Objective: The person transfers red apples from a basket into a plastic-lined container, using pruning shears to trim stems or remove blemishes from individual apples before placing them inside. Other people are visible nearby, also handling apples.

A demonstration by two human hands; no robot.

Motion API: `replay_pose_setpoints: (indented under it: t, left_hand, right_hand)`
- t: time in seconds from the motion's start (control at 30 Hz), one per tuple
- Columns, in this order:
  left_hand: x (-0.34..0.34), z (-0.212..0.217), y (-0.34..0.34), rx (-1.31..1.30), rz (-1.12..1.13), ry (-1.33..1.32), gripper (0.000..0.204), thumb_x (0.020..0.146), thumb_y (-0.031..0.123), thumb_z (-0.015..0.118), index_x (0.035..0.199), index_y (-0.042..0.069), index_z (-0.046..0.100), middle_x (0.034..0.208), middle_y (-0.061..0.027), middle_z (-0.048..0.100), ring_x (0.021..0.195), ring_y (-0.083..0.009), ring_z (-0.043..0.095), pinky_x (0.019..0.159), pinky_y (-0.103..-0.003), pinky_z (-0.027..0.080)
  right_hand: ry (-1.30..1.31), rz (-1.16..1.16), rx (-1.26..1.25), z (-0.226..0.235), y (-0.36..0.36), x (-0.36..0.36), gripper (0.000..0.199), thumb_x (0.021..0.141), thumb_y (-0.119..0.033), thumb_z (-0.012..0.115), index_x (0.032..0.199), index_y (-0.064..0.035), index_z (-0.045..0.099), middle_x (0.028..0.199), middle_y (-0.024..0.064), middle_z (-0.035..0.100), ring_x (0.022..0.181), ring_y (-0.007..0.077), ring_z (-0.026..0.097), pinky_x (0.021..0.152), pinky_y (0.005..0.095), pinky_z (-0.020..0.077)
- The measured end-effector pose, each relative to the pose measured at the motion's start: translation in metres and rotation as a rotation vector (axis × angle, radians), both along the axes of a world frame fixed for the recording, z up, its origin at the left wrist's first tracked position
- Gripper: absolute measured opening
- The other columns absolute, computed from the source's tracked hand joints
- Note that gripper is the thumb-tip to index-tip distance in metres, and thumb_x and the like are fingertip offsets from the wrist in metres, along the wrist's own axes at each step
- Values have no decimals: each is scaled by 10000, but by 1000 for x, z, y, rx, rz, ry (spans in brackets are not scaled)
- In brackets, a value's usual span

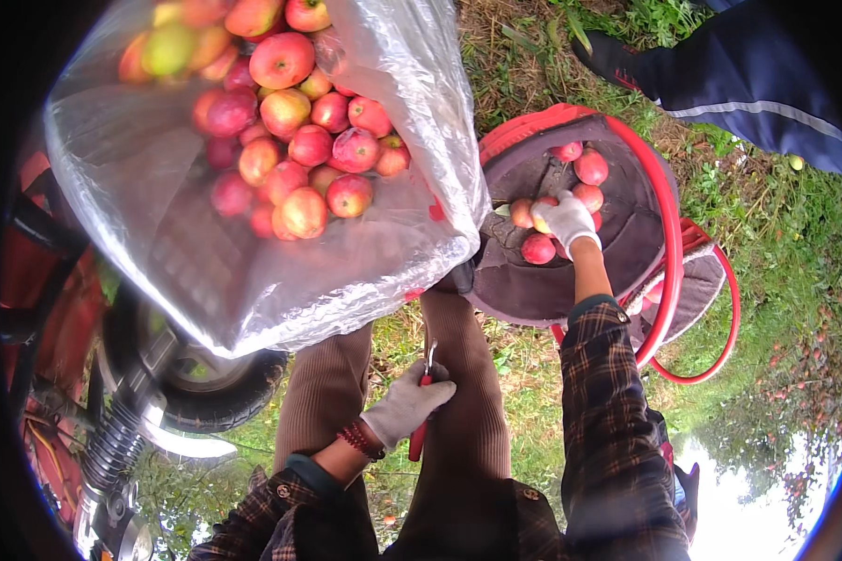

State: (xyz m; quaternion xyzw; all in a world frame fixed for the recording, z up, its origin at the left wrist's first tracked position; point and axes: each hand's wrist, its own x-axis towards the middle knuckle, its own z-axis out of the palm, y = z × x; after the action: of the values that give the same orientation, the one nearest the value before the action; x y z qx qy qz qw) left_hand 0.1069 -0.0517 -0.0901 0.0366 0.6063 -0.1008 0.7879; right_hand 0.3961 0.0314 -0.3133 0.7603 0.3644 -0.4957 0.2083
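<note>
My gloved left hand [408, 402] is closed around small red-handled fruit clippers [419, 439], held in front of my legs with the metal tip pointing away from me. My right hand [571, 222], also in a pale glove, is inside a dark-lined basket [617, 266] with a red rim and handle. Its fingers are wrapped round a yellow-red apple [540, 222], partly hidden by the glove. Several red apples [590, 168] lie around the hand on the dark lining. Left of the basket, a clear plastic liner bag [374, 266] stands open with many red and yellow apples [285, 61] inside.
A second basket [688, 294] with a red handle sits beside the first. At the left are a wheel [206, 374] and red vehicle parts [56, 355]. Another person's dark trouser leg [758, 89] is at the upper right, on grass [758, 224].
</note>
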Motion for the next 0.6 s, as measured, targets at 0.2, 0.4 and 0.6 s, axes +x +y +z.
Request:
replay_pose_setpoints:
  t: [0.2, 0.4, 0.6]
  left_hand:
    - [3, 2, 11, -7, -36, -3, 232, 804, 196, 659, 943, 42, 554, 768, 1, 550, 688, -76, 502, 642, -250, 442]
    - [2, 4, 23, 19, -110, 7, 282, 791, 222, 667, 970, 28, 568, 778, -27, 577, 722, -91, 533, 677, -263, 457]
    - [3, 10, 39, 46, -225, -10, 367, 797, 287, 662, 1034, 22, 572, 808, -75, 606, 760, -145, 574, 732, -301, 471]
  right_hand:
    - [152, 483, -284, -16, 15, -30, 416, 683, -274, 644, 990, 8, 657, 1000, 233, 630, 962, 352, 620, 805, 377, 497]
    - [261, 686, -517, -5, -35, -48, 330, 709, -190, 590, 971, -2, 657, 1022, 190, 644, 982, 318, 626, 786, 392, 503]
    - [54, 475, -235, -22, -86, -43, 547, 733, -302, 582, 1222, -79, 482, 1051, 214, 627, 998, 338, 606, 861, 410, 470]
